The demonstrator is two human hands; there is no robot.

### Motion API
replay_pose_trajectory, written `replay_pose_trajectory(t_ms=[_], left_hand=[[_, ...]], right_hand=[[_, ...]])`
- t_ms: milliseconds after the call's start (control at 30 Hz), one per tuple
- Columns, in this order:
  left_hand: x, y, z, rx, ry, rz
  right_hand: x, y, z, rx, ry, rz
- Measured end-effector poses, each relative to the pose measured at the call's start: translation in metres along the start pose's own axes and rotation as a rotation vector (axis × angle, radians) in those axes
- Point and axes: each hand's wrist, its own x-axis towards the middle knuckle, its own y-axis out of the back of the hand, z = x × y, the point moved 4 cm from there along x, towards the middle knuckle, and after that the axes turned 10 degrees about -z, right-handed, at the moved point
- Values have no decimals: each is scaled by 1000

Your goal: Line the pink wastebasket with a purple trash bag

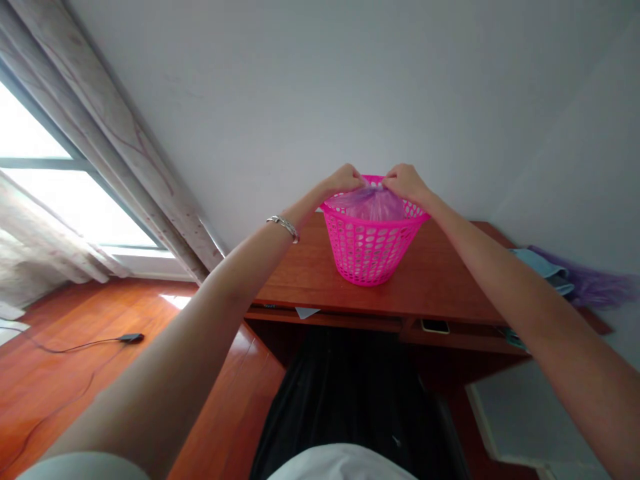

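A bright pink plastic basket [371,250] with round and oval holes stands upright on the reddish wooden desk [295,267]. Inside it sits a thin purple plastic bag [376,205], its top gathered and twisted into a knot near the rim. My left hand [346,180], with a silver bracelet on its wrist, pinches one side of the bag's top. On the other side my right hand [404,181] grips the bag's opposite end. Both hands are closed, just above the basket's rim. What the bag holds cannot be made out.
At the desk's right end lie a light blue cloth [543,267] and more purple plastic bags [603,285]. A phone [435,326] rests in the open shelf under the desktop. A black adapter with a cable [131,339] lies on the floor at left, near the curtain [135,147].
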Motion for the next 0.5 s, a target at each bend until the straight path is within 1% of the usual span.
replay_pose_trajectory(t_ms=[67, 100, 200, 267, 367, 500], left_hand=[[4, 1, -4, 39, 8, 48], [6, 0, -6, 33, -11, 54], [12, -4, -6, -24, -120, 15], [13, -5, -5, -38, -161, 4], [10, -4, -1, -42, -162, 22], [3, 0, 2, 17, -66, 91]], right_hand=[[-2, 2, -2, -4, -2, 43], [-2, 1, -5, 14, 30, 42], [-2, -7, -13, 96, 187, -47], [-2, -12, -14, 138, 240, -106], [-2, -14, -11, 160, 226, -123], [-1, -10, -8, 108, 194, -67]])
